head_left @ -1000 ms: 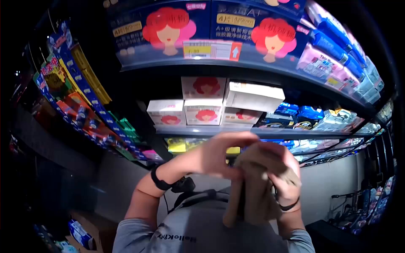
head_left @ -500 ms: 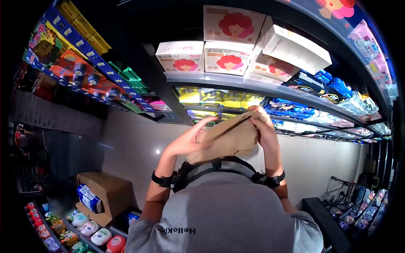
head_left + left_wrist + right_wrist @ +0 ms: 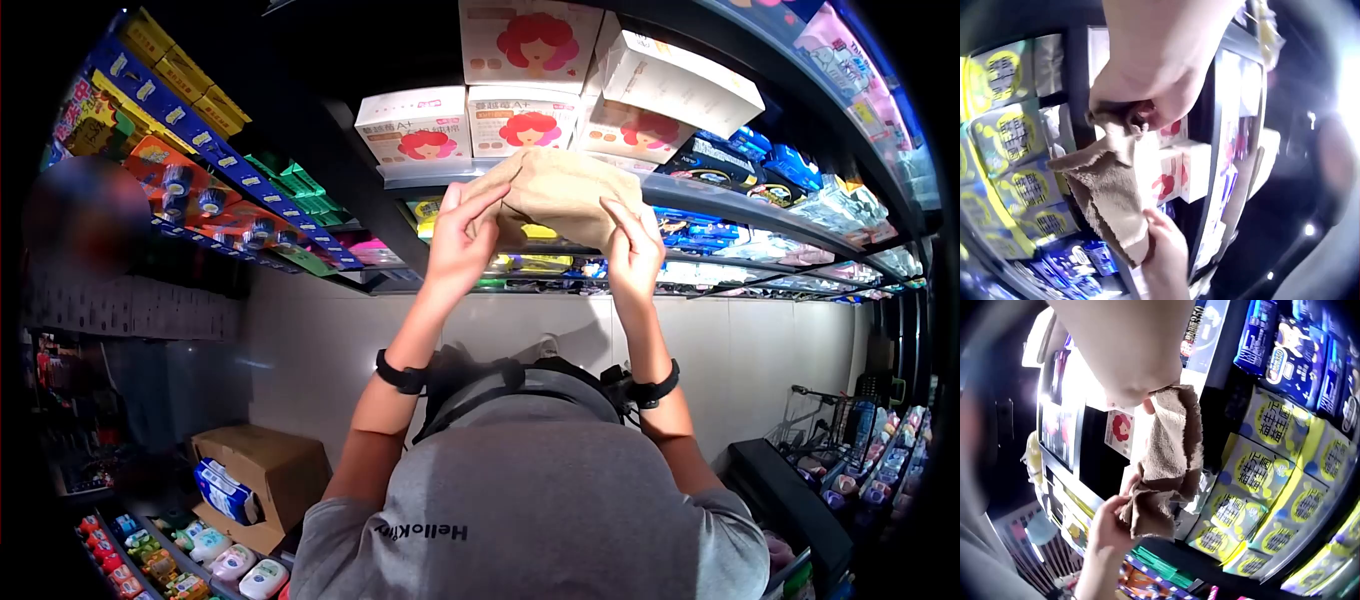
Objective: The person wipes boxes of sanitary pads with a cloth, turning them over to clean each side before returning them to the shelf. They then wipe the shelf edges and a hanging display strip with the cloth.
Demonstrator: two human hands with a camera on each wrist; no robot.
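A tan cloth [image 3: 565,190] is stretched between both hands in front of the shelf. My left hand [image 3: 465,235] pinches its left end and my right hand [image 3: 632,248] pinches its right end. In the left wrist view the cloth [image 3: 1113,187] hangs folded, with a rough edge, bunched up at the left hand [image 3: 1147,94]; the right hand [image 3: 1166,250] grips the other end. The right wrist view shows the cloth [image 3: 1169,437] creased and doubled over between the hands.
White boxes with a red-haired figure [image 3: 520,120] stand on the shelf behind the cloth. Yellow and grey packs [image 3: 1254,469] fill a lower shelf. A cardboard box [image 3: 265,470] sits at the lower left, a black bench-like object [image 3: 790,500] at the lower right.
Both hands have moved up and forward with the cloth, from near the waist to the shelf edge. The cloth, bunched earlier, is spread wider between them. The head view has tilted down.
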